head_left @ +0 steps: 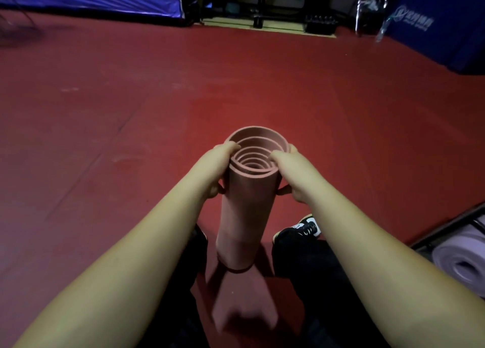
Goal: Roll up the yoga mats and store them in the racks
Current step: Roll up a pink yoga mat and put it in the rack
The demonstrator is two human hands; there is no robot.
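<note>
mat: pink rolled yoga mat (pixel 242 211) standing upright on red floor (pixel 105 111), between feet
grip: left hand (pixel 214 173), right hand (pixel 292 178) both wrapping round upper end
feel: probably light, squishy, wanting to unroll; squeezing mid-roll likely safer

White logo and lettering on blue padding (pixel 417 22), far beyond hands, upper right: too blurred to read. No other legible text.

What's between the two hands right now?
The rolled pink mat, standing on end; left hand and right hand grip its top from either side, per the head view.
</note>
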